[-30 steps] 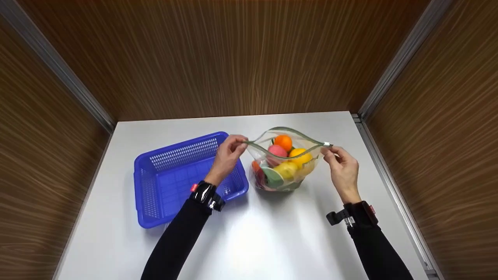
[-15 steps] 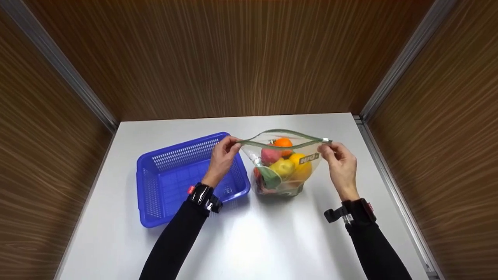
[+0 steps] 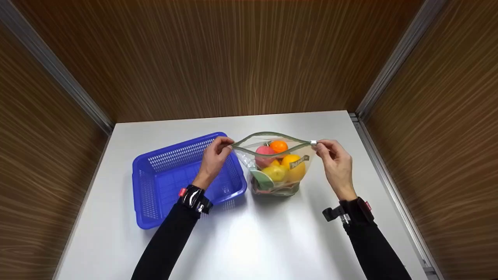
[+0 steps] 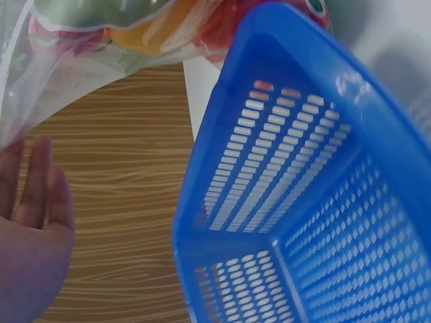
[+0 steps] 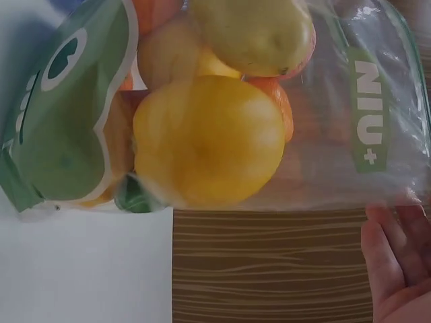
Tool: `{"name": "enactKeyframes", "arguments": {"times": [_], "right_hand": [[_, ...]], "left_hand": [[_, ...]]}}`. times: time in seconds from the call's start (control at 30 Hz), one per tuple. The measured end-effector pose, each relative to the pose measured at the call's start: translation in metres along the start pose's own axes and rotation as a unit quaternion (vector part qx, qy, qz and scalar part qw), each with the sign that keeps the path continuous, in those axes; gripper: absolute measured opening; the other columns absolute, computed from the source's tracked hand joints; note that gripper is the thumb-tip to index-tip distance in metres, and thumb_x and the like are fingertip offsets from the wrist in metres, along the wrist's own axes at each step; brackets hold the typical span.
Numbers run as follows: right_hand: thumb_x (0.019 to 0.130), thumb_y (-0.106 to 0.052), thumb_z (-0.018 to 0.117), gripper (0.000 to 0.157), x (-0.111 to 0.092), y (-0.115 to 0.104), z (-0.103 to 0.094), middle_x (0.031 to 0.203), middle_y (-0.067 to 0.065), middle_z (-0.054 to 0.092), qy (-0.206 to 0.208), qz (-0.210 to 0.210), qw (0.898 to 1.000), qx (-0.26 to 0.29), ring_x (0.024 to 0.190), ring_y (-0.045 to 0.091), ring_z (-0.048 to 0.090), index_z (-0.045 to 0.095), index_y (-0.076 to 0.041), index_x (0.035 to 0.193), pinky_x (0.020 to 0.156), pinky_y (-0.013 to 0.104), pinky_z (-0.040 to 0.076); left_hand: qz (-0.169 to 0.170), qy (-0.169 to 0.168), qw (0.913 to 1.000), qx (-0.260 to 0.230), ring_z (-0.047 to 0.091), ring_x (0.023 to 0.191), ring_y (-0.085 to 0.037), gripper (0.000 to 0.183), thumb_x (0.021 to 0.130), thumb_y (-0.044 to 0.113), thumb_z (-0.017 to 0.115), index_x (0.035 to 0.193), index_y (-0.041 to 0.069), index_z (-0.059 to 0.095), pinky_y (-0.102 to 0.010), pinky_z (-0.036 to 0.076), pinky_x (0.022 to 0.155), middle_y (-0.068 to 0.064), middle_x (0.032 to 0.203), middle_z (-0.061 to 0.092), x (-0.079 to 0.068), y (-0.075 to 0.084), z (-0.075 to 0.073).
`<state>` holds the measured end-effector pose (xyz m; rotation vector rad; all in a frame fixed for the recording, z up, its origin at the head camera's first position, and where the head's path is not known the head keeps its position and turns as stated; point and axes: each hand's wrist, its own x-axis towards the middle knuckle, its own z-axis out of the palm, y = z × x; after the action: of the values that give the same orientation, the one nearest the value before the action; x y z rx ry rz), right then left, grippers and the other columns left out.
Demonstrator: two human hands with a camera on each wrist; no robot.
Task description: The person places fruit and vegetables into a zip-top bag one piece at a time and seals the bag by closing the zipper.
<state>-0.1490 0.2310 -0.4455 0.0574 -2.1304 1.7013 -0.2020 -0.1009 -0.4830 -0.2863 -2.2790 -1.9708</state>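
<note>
A clear zip bag (image 3: 299, 162) with a green-edged mouth stands on the table, holding several round fruits. An orange fruit (image 3: 279, 146), a pink fruit (image 3: 264, 155) and a yellow-green fruit (image 3: 275, 173) show inside. My left hand (image 3: 214, 158) pinches the left end of the bag's rim, while my right hand (image 3: 337, 166) pinches the right end, beside a white slider (image 3: 313, 142). Between the hands the mouth gapes. In the right wrist view, a big yellow fruit (image 5: 209, 141) presses against the plastic. Fingertips are partly hidden in both wrist views.
A blue perforated basket (image 3: 153, 155) stands left of the bag, under my left forearm and hand. The white table (image 3: 249, 241) meets wood-grain panels (image 3: 233, 58) at the back and sides.
Both hands have moved left, drawing the bag's mouth left with them. The mouth narrowed half a second ago and now gapes wider again. The basket has stayed in place.
</note>
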Motion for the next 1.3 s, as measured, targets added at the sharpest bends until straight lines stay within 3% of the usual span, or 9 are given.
{"name": "enactKeyframes", "arguments": {"times": [0.1,0.2,0.3,0.4,0.53,0.8,0.9,1.1,1.3], "right_hand": [[0.102,-0.001,0.062,0.015,0.000,0.007,0.004,0.100,0.023,0.073,-0.005,-0.011,1.000,0.001,0.084,0.022,0.068,0.068,0.010,0.111,0.081,0.021,0.057],[0.103,-0.004,0.062,0.016,-0.001,0.008,0.008,0.097,0.021,0.072,-0.018,-0.026,0.999,0.015,0.082,0.017,0.066,0.068,0.008,0.110,0.082,0.022,0.058],[0.104,-0.004,0.061,0.016,-0.002,0.005,0.014,0.096,0.021,0.072,-0.029,-0.038,0.998,0.028,0.081,0.018,0.067,0.068,0.009,0.109,0.083,0.024,0.059],[0.103,-0.003,0.061,0.014,-0.004,0.001,0.019,0.095,0.020,0.072,-0.034,-0.045,0.998,0.030,0.081,0.020,0.067,0.068,0.008,0.108,0.082,0.024,0.059],[0.102,-0.003,0.062,0.014,-0.006,-0.003,0.023,0.096,0.019,0.073,-0.046,-0.055,0.997,0.032,0.083,0.021,0.070,0.069,0.007,0.108,0.081,0.026,0.060],[0.100,0.000,0.065,0.011,-0.007,-0.006,0.026,0.097,0.016,0.072,-0.051,-0.069,0.996,0.008,0.076,0.021,0.071,0.071,0.005,0.107,0.075,0.022,0.059],[0.100,0.000,0.065,0.011,-0.007,-0.006,0.027,0.096,0.015,0.073,-0.052,-0.073,0.996,0.006,0.076,0.020,0.071,0.072,0.005,0.107,0.076,0.022,0.059],[0.099,0.002,0.065,0.010,-0.007,-0.006,0.029,0.096,0.016,0.072,-0.055,-0.079,0.995,0.003,0.079,0.013,0.071,0.072,0.005,0.106,0.077,0.020,0.058],[0.098,0.006,0.065,0.009,-0.006,-0.008,0.030,0.096,0.019,0.073,-0.048,-0.076,0.996,-0.005,0.081,0.008,0.072,0.071,0.008,0.105,0.077,0.018,0.056]], "left_hand": [[0.034,0.006,0.9982,0.050,0.064,0.118,-0.029,0.033,0.094,0.008,0.057,0.124,-0.004,0.064,-0.037,0.050,0.100,-0.019,0.125,0.069,-0.001,0.009,0.002],[0.099,0.017,0.9889,0.109,0.060,0.124,-0.030,0.042,0.091,0.018,0.059,0.127,-0.003,0.064,-0.043,0.047,0.105,-0.018,0.131,0.065,-0.001,0.025,0.012],[0.178,0.010,0.9697,0.167,0.059,0.125,-0.029,0.042,0.089,0.022,0.064,0.124,-0.002,0.065,-0.041,0.045,0.109,-0.017,0.130,0.064,-0.003,0.045,0.027],[0.230,-0.021,0.9474,0.221,0.061,0.123,-0.027,0.037,0.092,0.024,0.069,0.122,0.003,0.068,-0.039,0.045,0.109,-0.013,0.128,0.066,-0.006,0.066,0.043],[0.258,-0.065,0.9233,0.277,0.064,0.117,-0.024,0.033,0.096,0.028,0.073,0.121,0.007,0.070,-0.039,0.048,0.106,-0.008,0.124,0.069,-0.009,0.088,0.061],[0.286,-0.097,0.8910,0.339,0.072,0.100,-0.020,0.029,0.096,0.030,0.076,0.115,0.009,0.074,-0.034,0.056,0.091,-0.004,0.109,0.076,-0.005,0.111,0.099],[0.275,-0.102,0.8879,0.354,0.072,0.096,-0.018,0.021,0.096,0.026,0.076,0.111,0.010,0.076,-0.031,0.057,0.087,-0.001,0.105,0.077,-0.004,0.112,0.105],[0.233,-0.101,0.9027,0.347,0.073,0.093,-0.017,0.020,0.097,0.026,0.075,0.109,0.011,0.078,-0.029,0.057,0.084,-0.001,0.103,0.078,-0.002,0.106,0.108],[0.216,-0.106,0.8997,0.364,0.073,0.092,-0.015,0.023,0.098,0.031,0.073,0.110,0.013,0.080,-0.027,0.058,0.080,0.001,0.103,0.079,-0.001,0.105,0.109]]}}
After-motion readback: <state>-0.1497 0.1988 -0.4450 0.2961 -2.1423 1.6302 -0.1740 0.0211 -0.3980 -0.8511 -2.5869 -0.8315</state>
